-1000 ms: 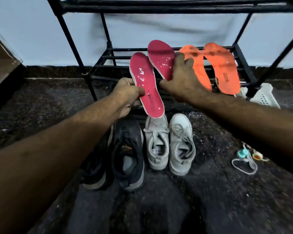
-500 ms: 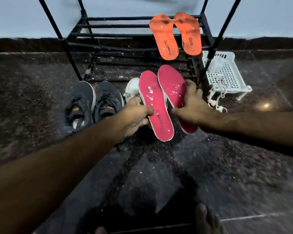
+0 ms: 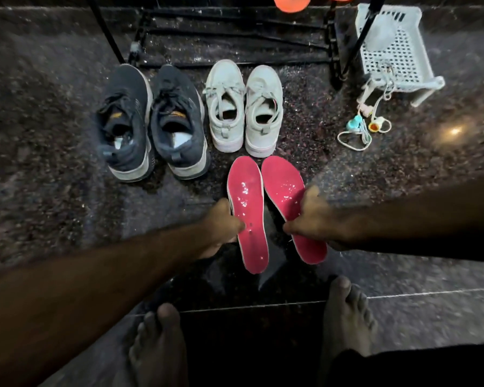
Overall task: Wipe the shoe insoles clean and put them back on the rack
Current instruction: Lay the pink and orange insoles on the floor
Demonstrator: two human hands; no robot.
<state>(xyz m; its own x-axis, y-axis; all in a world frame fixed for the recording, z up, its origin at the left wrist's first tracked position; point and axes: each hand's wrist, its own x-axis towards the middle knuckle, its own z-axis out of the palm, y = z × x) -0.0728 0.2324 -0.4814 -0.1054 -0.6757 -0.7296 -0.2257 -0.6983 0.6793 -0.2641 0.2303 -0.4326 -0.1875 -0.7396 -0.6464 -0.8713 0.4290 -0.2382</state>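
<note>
Both flat pink foam insoles, left (image 3: pixel 248 216) and right (image 3: pixel 287 202), are now lying low over the dark speckled stone floor (image 3: pixel 53 191), away from the black metal rack (image 3: pixel 235 34). Left hand (image 3: pixel 224 224) and right hand (image 3: pixel 310 219) are each pinching one insole's outer edge at mid-length. Long axes are running toward the white sneakers (image 3: pixel 243 107), heels nearest the person; open floor is lying to either side.
</note>
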